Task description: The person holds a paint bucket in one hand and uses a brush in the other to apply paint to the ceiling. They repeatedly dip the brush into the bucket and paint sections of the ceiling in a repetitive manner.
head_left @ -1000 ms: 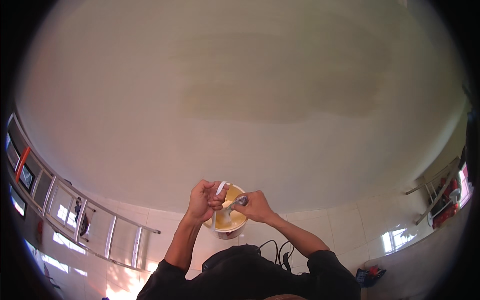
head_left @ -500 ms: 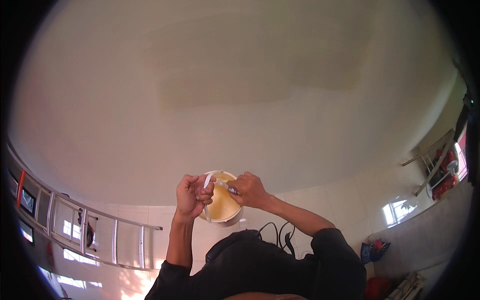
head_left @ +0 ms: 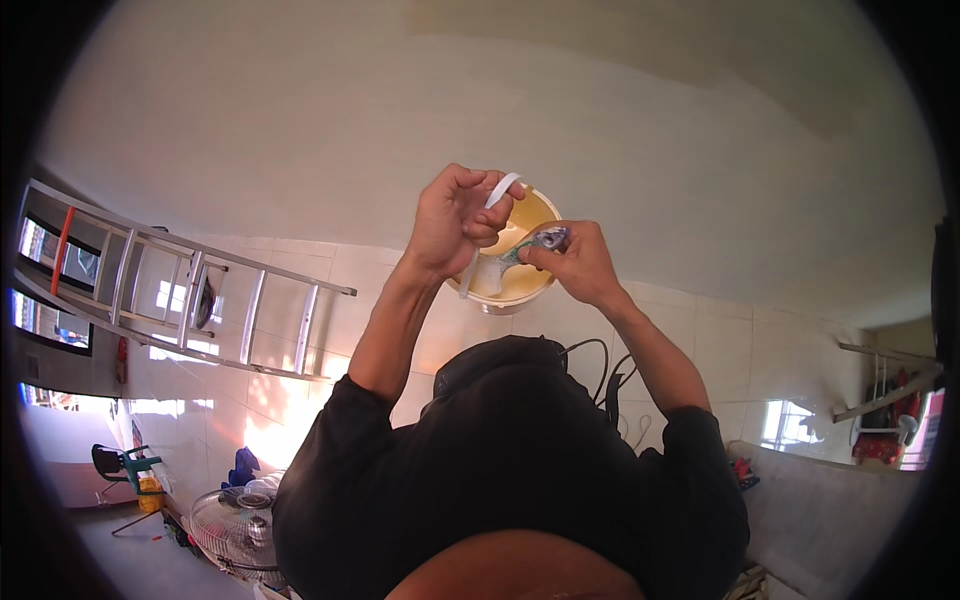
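My left hand (head_left: 450,222) is closed round the white handle (head_left: 504,188) of a round bucket (head_left: 512,303), its fingers curled through the loop. Yellowish and pale colour covers the inside of the bucket. Over the right side of the rim, my right hand (head_left: 588,264) grips a paintbrush (head_left: 520,252) with a greenish, grey-smeared grip. The pale brush end points down and left into the bucket. The fingers hide part of the brush.
A pale wall (head_left: 300,150) rises ahead, with a darker patch (head_left: 640,35) high on it. An aluminium ladder (head_left: 253,318) lies to the left. Lower left are a fan (head_left: 232,525) and a green chair (head_left: 132,462). Dark cables (head_left: 603,375) hang beside my body.
The view has tilted down, so hands and bucket appear higher and the fan and chair show. The brush end now reaches visibly into the bucket. Both hands keep their grip.
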`<state>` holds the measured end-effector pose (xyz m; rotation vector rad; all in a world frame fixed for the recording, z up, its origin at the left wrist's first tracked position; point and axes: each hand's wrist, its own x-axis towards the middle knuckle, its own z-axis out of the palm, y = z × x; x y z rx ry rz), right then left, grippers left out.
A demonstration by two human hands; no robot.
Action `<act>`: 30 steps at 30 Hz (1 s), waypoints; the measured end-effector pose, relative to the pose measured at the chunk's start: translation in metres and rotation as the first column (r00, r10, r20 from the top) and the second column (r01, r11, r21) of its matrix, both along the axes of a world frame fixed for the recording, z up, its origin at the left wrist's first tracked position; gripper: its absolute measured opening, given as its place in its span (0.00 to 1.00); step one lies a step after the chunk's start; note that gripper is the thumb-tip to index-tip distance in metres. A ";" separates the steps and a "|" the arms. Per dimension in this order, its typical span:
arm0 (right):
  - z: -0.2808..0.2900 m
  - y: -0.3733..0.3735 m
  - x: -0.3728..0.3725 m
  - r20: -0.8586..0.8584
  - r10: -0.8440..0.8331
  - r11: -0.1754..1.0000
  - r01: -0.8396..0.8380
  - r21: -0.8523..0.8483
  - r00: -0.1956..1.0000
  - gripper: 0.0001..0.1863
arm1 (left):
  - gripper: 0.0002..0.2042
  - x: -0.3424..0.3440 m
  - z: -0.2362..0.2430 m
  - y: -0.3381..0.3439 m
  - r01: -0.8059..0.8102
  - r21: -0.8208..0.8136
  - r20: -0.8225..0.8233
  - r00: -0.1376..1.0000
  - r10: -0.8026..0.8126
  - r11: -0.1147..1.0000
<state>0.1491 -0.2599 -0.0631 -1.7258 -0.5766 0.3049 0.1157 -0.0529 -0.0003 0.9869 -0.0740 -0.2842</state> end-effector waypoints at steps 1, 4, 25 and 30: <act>-0.001 0.001 0.000 -0.049 0.026 0.999 -0.025 0.029 0.998 0.10 | 0.26 0.000 -0.002 0.000 -0.002 -0.006 -0.006 1.000 0.002 1.000; 0.007 0.001 -0.001 -0.054 -0.023 0.997 0.026 0.067 0.998 0.11 | 0.26 -0.003 -0.004 0.003 -0.012 -0.017 -0.044 0.999 0.012 1.000; 0.008 -0.007 0.009 0.383 -0.066 0.979 0.133 -0.153 0.921 0.11 | 0.26 -0.005 -0.003 0.003 -0.020 -0.003 -0.051 0.999 0.019 1.000; 0.003 0.003 0.004 -0.034 0.027 0.999 -0.026 0.029 0.999 0.12 | 0.26 -0.001 -0.007 0.004 0.002 -0.032 -0.042 0.999 -0.004 0.999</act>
